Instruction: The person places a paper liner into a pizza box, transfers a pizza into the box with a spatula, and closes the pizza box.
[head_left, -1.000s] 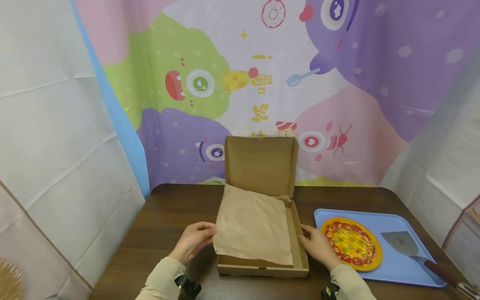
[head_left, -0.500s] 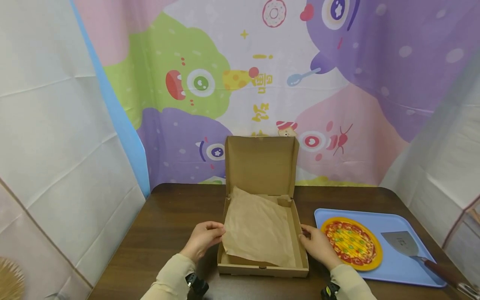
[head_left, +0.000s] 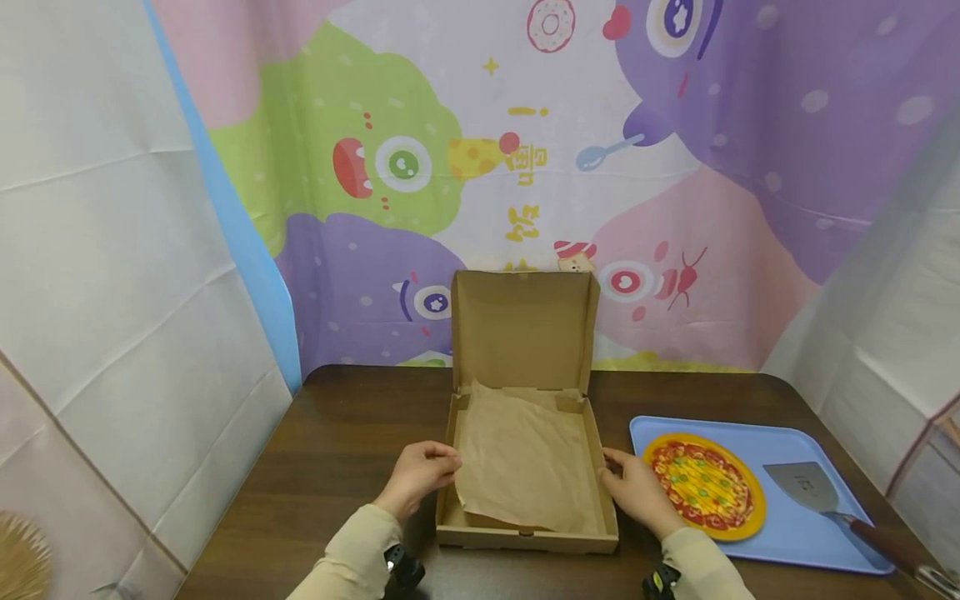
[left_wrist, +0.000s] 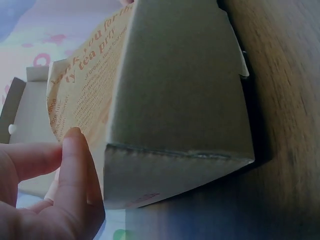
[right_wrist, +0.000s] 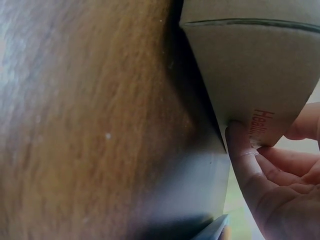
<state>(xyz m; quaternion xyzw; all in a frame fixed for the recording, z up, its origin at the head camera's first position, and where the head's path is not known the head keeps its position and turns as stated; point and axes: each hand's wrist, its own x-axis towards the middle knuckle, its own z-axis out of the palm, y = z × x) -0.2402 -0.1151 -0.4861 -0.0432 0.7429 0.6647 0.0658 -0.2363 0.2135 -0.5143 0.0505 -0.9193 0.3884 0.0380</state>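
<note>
A brown cardboard pizza box (head_left: 525,540) stands on the table, its lid (head_left: 522,329) raised at the back. Inside it lies a sheet of brown paper (head_left: 525,458), slightly askew, with its left edge lifted. Orange printing covers the sheet (left_wrist: 95,60) in the left wrist view. My left hand (head_left: 420,479) pinches that lifted edge between thumb and fingertips, just inside the box's left wall. On the opposite side, my right hand (head_left: 637,490) grips the right wall. The right wrist view has its fingers at the rim and one fingertip against the outer wall (right_wrist: 250,65).
To the right, a blue tray (head_left: 795,542) carries a toy-like pizza (head_left: 705,487) with a yellow rim, close beside my right forearm. A metal spatula (head_left: 806,486) lies on the tray, its dark handle reaching past the edge. A printed curtain (head_left: 375,308) hangs behind the table.
My left hand has moved right with the paper, bringing the sheet from over the left wall down into the box. My right hand has stayed on the right wall.
</note>
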